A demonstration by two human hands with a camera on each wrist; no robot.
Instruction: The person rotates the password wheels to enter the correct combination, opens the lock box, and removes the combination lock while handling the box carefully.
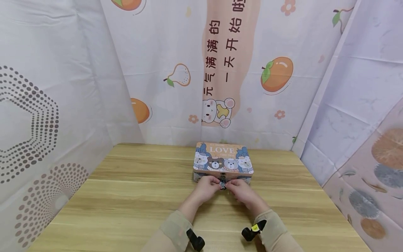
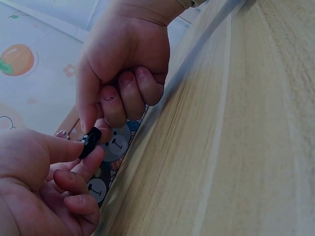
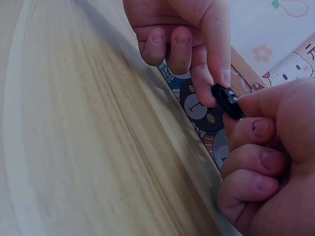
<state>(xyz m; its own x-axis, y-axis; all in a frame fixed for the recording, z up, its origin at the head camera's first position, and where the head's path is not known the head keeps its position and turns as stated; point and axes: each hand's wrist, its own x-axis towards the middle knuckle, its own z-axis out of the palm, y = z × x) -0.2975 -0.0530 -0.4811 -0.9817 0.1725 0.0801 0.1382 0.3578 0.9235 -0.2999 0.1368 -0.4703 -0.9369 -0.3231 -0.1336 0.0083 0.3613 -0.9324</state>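
In the head view, a decorated box [image 1: 223,157] with cartoon bears and the word LOVE on its lid stands at the table's far side, its lid down. A small black padlock [image 1: 223,185], with little pale windows or wheels on its side, is at the metal clasp [image 1: 223,176] on the box's front. My left hand [image 1: 204,189] pinches the padlock from the left. My right hand [image 1: 245,192] pinches it from the right. Close up in the right wrist view, thumbs and fingertips meet around the padlock [image 3: 228,101]. Whether its shackle passes through the clasp is hidden.
The wood-grain table [image 1: 141,206] stretches around the box on all sides. Just behind the box hangs a printed curtain [image 1: 176,115], with more cloth at left and right. Both wrists wear bands with small black cameras [image 1: 196,240].
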